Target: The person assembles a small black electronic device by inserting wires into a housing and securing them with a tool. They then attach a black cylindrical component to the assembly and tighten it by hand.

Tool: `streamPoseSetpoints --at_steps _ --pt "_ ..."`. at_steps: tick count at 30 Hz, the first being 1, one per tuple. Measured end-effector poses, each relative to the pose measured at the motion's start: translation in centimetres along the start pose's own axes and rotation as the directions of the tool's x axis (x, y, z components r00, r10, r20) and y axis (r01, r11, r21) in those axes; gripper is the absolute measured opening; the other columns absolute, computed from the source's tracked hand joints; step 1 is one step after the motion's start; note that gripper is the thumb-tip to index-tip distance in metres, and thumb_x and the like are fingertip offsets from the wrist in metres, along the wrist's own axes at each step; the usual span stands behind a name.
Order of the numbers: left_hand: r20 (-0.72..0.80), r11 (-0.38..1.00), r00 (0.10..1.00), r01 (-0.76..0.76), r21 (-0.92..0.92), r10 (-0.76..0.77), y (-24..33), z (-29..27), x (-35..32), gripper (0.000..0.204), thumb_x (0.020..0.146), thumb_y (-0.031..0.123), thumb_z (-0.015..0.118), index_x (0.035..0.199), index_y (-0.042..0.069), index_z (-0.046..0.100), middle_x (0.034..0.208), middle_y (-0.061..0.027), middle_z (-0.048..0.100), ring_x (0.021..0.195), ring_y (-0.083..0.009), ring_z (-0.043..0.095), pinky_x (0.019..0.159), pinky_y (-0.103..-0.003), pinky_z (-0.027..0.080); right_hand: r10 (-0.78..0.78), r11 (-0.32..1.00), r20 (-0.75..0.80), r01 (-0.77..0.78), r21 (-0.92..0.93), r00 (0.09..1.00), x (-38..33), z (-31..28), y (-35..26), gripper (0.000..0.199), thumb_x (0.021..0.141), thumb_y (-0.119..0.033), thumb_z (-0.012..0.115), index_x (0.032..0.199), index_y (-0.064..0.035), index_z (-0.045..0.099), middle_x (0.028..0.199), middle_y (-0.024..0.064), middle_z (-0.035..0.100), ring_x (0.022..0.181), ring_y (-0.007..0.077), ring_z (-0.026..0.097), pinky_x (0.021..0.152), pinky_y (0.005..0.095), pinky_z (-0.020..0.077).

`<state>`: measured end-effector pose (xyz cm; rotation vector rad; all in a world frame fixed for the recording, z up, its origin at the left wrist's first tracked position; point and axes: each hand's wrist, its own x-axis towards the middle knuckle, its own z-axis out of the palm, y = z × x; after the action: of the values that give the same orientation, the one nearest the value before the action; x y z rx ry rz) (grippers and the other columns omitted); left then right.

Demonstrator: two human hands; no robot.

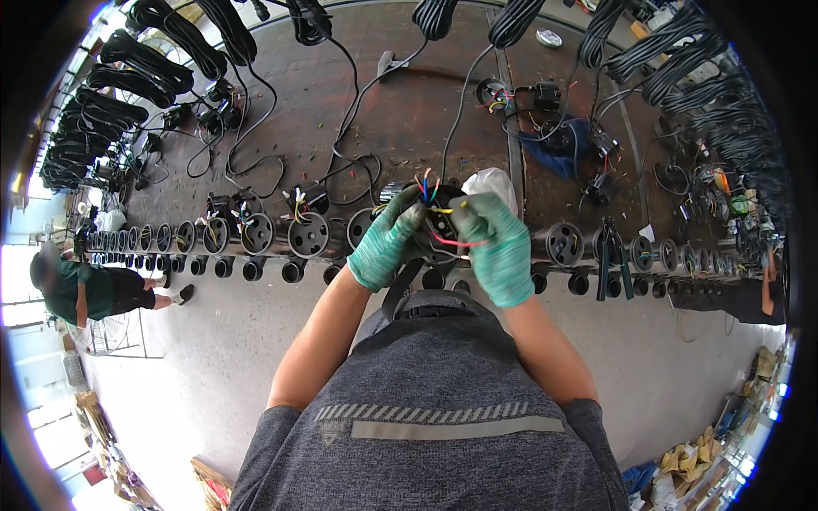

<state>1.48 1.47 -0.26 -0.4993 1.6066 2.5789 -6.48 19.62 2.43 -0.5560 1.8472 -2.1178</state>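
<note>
Both my hands wear green knitted gloves and work at the table's near edge over a dark round housing (444,223) with wires coming out of it. My left hand (386,245) is closed, its thumb and fingers pinching a bundle of coloured wires (425,189) whose bare copper ends fan upward. My right hand (496,249) is closed too, its fingertips at a yellow wire (441,210). A red wire (456,244) loops between the hands and passes under the right one. The gloves hide part of the housing.
Round metal housings (308,235) line the table's near edge. Coiled black cables (178,38) hang along the far side. Pliers (610,260) hang at the right, near a blue cloth (558,146) and a white bag (490,183). A person (94,289) stands far left, another (741,298) far right.
</note>
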Motion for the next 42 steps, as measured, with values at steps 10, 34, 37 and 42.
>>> streamPoseSetpoints --at_steps 10,34,37,42 --pt "-0.035 0.889 0.957 -0.252 0.383 0.287 4.8 2.1 0.3 0.055 0.108 0.030 0.067 0.151 -0.001 0.055 0.134 -0.0077 0.068 0.115 -0.0136 0.062 0.103 -0.031 0.051 -0.035 0.999 -0.077 0.035 0.003 0.996 3.3 -1.8 -5.1 0.019 0.101 -0.020 0.078 0.113 -0.0056 0.075 0.082 0.0037 0.069 0.056 0.0092 0.058 0.051 0.0257 0.0462" --pt "-0.199 0.772 0.937 -0.103 0.627 0.286 -1.1 -0.4 1.9 0.050 0.109 0.038 0.062 0.142 0.001 0.062 0.119 -0.0184 0.076 0.107 -0.0252 0.073 0.098 -0.038 0.055 -0.022 0.812 0.361 0.227 -0.537 0.932 -1.1 -2.8 -2.4 0.022 0.093 -0.010 0.081 0.113 -0.0027 0.076 0.105 0.0144 0.077 0.090 0.0288 0.077 0.080 0.0381 0.0599" --pt "-0.177 0.703 0.949 -0.063 0.708 0.262 -1.1 -0.5 2.2 0.050 0.108 0.041 0.063 0.142 0.004 0.065 0.121 -0.0220 0.077 0.112 -0.0337 0.075 0.097 -0.041 0.056 -0.124 0.829 0.302 0.266 -0.492 0.945 -0.8 -3.6 -0.9 0.016 0.094 -0.006 0.077 0.110 -0.0022 0.077 0.098 0.0154 0.078 0.087 0.0302 0.077 0.077 0.0379 0.0595" --pt "-0.144 0.404 0.963 0.042 0.914 0.226 0.4 1.4 1.6 0.044 0.110 0.039 0.057 0.139 0.008 0.068 0.111 -0.0214 0.078 0.099 -0.0346 0.076 0.090 -0.043 0.057 0.001 0.801 0.210 0.125 -0.586 0.978 -0.3 -4.7 -0.9 0.016 0.097 -0.006 0.071 0.111 -0.0043 0.079 0.093 0.0168 0.078 0.082 0.0311 0.076 0.078 0.0390 0.0591"
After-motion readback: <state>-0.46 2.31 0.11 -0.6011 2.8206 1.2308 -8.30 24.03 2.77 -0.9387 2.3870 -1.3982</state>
